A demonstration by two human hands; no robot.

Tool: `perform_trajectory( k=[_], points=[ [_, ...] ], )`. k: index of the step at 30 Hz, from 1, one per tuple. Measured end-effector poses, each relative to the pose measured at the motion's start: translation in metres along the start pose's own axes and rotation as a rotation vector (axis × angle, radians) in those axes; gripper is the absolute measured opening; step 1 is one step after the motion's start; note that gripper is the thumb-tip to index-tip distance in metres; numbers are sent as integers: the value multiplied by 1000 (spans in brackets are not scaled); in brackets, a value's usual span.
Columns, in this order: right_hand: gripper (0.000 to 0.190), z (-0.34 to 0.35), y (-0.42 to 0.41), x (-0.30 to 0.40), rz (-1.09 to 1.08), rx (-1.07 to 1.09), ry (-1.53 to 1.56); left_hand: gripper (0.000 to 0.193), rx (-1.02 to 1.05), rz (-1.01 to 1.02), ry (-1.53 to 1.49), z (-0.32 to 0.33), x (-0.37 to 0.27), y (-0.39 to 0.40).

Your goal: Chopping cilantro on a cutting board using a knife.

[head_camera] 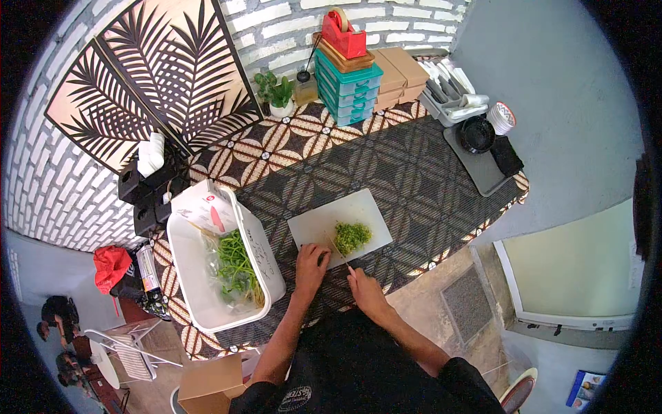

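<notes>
My right hand (pixel 366 294) grips the handle of a kitchen knife (pixel 337 250), whose blade rests on or just above a white cutting board (pixel 315 225). To the right of the blade lies a heap of finely chopped greens (pixel 352 237). My left hand (pixel 312 265) is at the board's near left edge, fingers curled close to the blade. Whether something is pinched under those fingers is hidden. Left of the board, a white plastic tub (pixel 273 279) holds leafy green vegetables (pixel 238 264), a clear plastic bag (pixel 213 266) and a printed card packaging (pixel 207 207).
A patterned cloth (pixel 414 171) covers the table. Along the back stand a potted plant (pixel 279 95), a teal drawer unit (pixel 351 93), a red tape dispenser (pixel 344 39) and cardboard boxes (pixel 395 75). A grey tray (pixel 470 165) with a black bowl (pixel 477 133) sits at right.
</notes>
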State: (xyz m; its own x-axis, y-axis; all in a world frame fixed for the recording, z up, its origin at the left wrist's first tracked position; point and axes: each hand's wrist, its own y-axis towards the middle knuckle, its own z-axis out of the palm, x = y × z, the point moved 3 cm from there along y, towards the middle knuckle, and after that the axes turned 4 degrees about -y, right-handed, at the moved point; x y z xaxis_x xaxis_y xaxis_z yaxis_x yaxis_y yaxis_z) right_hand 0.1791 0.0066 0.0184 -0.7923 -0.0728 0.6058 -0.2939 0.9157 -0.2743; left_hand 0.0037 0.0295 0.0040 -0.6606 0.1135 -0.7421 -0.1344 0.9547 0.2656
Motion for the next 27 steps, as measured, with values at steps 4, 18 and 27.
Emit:
perform_trajectory(
  k=[4,18,27],
  points=[
    [29,-2,-4,6,-40,29,5,10,20,8,-1,0,-1,1],
    [27,7,14,14,-47,-2,18,12,4,12,4,0,-2,2],
    [24,0,3,4,0,-14,14,10,3,-16,-41,-1,-2,1]
  ],
)
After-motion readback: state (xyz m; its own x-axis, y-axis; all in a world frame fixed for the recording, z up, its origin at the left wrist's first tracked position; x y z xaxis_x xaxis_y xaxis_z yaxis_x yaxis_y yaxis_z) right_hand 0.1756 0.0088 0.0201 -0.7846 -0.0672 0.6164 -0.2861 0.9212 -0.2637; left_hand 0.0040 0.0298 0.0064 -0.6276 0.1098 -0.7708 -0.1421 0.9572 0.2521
